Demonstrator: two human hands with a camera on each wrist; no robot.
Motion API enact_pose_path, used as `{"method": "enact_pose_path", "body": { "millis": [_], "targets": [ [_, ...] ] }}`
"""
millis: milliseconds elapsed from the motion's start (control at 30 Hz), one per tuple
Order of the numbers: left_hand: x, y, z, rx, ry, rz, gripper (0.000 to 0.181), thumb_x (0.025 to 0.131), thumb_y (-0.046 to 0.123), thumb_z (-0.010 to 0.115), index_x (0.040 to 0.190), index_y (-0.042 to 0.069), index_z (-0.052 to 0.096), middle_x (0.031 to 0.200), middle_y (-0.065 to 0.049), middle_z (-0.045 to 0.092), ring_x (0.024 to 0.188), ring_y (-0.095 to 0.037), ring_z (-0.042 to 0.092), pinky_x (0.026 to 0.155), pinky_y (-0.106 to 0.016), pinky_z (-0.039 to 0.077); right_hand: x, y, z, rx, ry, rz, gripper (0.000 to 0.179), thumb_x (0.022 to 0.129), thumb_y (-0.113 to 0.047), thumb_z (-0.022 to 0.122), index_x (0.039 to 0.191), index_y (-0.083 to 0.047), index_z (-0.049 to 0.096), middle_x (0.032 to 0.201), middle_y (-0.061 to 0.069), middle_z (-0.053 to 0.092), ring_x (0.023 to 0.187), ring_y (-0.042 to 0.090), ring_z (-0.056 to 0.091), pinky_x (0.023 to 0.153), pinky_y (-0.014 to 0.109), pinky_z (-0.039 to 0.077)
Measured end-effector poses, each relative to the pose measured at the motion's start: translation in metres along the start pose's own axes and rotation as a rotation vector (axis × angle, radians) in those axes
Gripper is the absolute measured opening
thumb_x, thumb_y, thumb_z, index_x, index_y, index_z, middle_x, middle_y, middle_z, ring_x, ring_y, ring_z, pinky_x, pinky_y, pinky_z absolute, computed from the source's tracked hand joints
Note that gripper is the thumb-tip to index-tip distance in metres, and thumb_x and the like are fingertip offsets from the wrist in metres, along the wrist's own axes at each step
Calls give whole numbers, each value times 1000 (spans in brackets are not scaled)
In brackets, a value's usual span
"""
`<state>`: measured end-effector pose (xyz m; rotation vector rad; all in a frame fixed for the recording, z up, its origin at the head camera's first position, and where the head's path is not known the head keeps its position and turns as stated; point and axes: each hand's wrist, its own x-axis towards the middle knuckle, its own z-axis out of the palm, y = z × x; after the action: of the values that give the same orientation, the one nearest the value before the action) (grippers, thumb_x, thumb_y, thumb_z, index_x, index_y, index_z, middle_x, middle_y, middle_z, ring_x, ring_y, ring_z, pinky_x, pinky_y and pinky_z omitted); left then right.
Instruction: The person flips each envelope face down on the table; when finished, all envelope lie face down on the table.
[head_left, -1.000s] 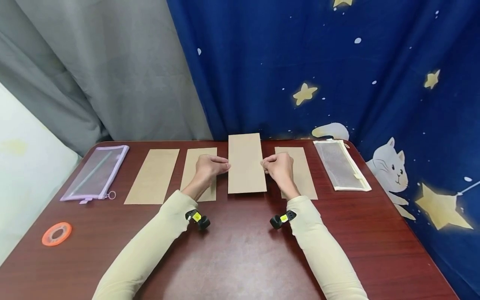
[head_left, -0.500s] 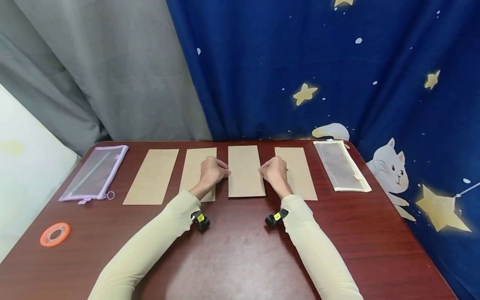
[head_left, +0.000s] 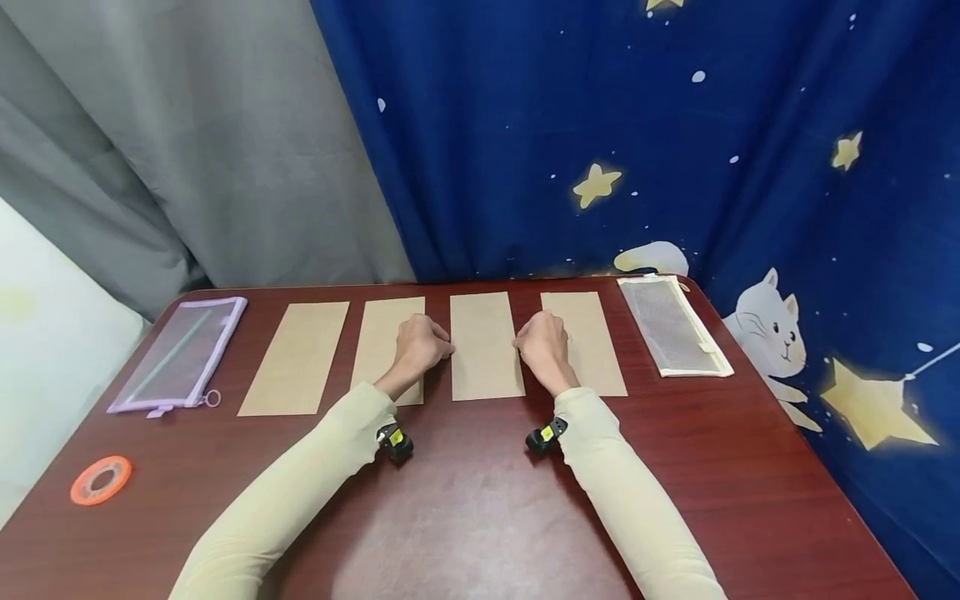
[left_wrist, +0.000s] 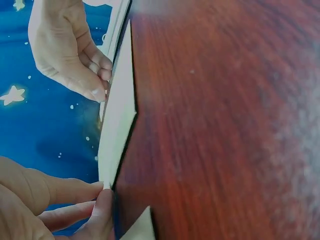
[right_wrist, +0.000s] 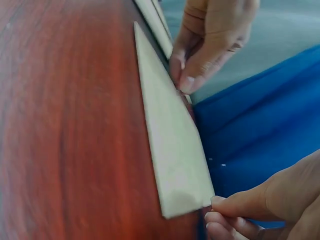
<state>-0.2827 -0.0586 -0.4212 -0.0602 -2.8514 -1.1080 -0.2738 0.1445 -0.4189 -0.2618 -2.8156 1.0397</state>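
A rectangular piece of brown kraft paper (head_left: pixel 487 346) lies at the middle of a row of similar pieces. My left hand (head_left: pixel 420 343) pinches its left edge between thumb and fingers, as the left wrist view shows close up. At the opposite edge my right hand (head_left: pixel 543 343) pinches the paper (right_wrist: pixel 175 145), with thumb and fingertip meeting on its border in the right wrist view. The paper looks flat, on or just above the table. Under my left forearm and hand a neighbouring piece (head_left: pixel 371 342) is partly covered; my right hand overlaps another piece (head_left: pixel 596 350).
One more kraft piece (head_left: pixel 296 358) lies farther left. Beyond it rests a purple-edged mesh zip pouch (head_left: pixel 180 354) with a pale stick-like thing inside. A cream-edged mesh pouch (head_left: pixel 678 327) lies at right. An orange ring (head_left: pixel 101 481) sits front left on the dark red table (head_left: pixel 450 517).
The middle kraft piece, held raised and tilted a second ago, has come down to lie in line with the others. Both hands lowered with it, and the head view has shifted slightly.
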Motion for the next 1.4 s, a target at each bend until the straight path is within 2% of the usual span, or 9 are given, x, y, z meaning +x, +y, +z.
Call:
{"method": "enact_pose_path", "body": {
  "millis": [167, 367, 467, 600, 700, 767, 900, 1067, 1400],
  "targets": [
    [-1, 9, 0, -20, 5, 26, 14, 88, 14, 73, 90, 3, 81, 87, -11, 79, 93, -29, 71, 83, -42, 59, 1, 11, -22, 8, 19, -45, 9, 88, -11, 76, 88, -5, 81, 93, 11, 79, 96, 30, 72, 86, 42, 59],
    [-8, 34, 9, -160, -57, -37, 24, 95, 23, 67, 107, 5, 78, 103, -12, 78, 98, -25, 71, 91, -38, 57, 5, 37, -55, 26, -10, -61, 20, 88, -14, 74, 105, -4, 79, 97, 13, 78, 90, 22, 71, 78, 29, 55],
    [-10, 48, 16, -296, -131, -113, 26, 96, 22, 66, 113, 5, 76, 105, -14, 76, 96, -24, 72, 91, -33, 56, 10, 50, -67, 132, -75, -10, 27, 89, -11, 72, 112, 2, 75, 92, 15, 77, 76, 16, 69, 69, 22, 54],
    [-13, 68, 28, -601, -285, -239, 31, 100, 13, 59, 125, -4, 67, 121, -24, 69, 107, -28, 69, 99, -35, 57, 16, 68, -82, 371, -207, 58, 33, 90, 1, 64, 120, 16, 63, 84, 11, 73, 63, 8, 63, 60, 21, 56],
    [-11, 84, 41, -797, -404, -322, 37, 102, 6, 53, 135, -10, 57, 132, -30, 60, 116, -31, 64, 109, -39, 52, 18, 83, -96, 461, -265, 76, 37, 92, 5, 59, 125, 21, 56, 87, 6, 72, 66, 3, 62, 63, 19, 57],
    [-9, 93, 49, -864, -454, -361, 39, 102, 5, 51, 139, -11, 52, 136, -31, 56, 116, -32, 62, 112, -39, 49, 20, 94, -106, 468, -288, 81, 38, 95, 4, 56, 129, 22, 52, 90, 4, 73, 71, 0, 63, 66, 16, 57],
    [-3, 101, 65, -905, -456, -411, 40, 102, 7, 53, 138, -9, 53, 137, -29, 53, 111, -28, 59, 112, -36, 49, 22, 112, -121, 482, -352, 130, 41, 100, 1, 51, 134, 23, 45, 91, -1, 71, 75, -3, 65, 72, 12, 58],
    [4, 101, 76, -947, -424, -448, 39, 103, 9, 51, 139, -7, 54, 140, -28, 51, 121, -32, 58, 111, -36, 50, 27, 125, -130, 547, -442, 205, 46, 103, -1, 48, 141, 22, 36, 96, 0, 72, 80, -1, 68, 80, 16, 60],
    [12, 110, 79, -936, -450, -454, 45, 100, 10, 55, 140, -9, 46, 144, -28, 47, 129, -37, 55, 112, -38, 49, 32, 128, -126, 629, -491, 281, 47, 104, -2, 49, 144, 19, 37, 93, 0, 74, 82, 3, 72, 78, 17, 60]
  ]
}}
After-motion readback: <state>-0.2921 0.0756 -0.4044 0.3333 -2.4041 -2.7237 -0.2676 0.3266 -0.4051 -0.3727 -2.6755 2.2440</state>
